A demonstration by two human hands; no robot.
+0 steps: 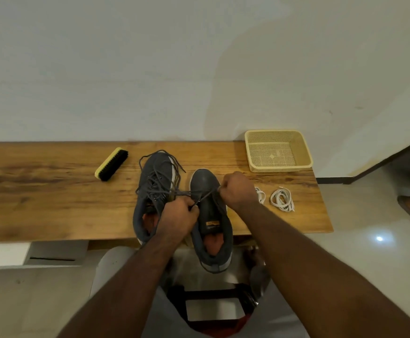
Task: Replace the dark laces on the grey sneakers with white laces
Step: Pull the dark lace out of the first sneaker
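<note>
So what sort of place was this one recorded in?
Probably a home or small indoor room, not a workshop: a wooden table against a plain pale wall, a glossy tiled floor, and a yellow basket.

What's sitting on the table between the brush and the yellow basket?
In the head view, the two grey sneakers lie between the brush and the basket, with both hands pulling a dark lace.
</note>
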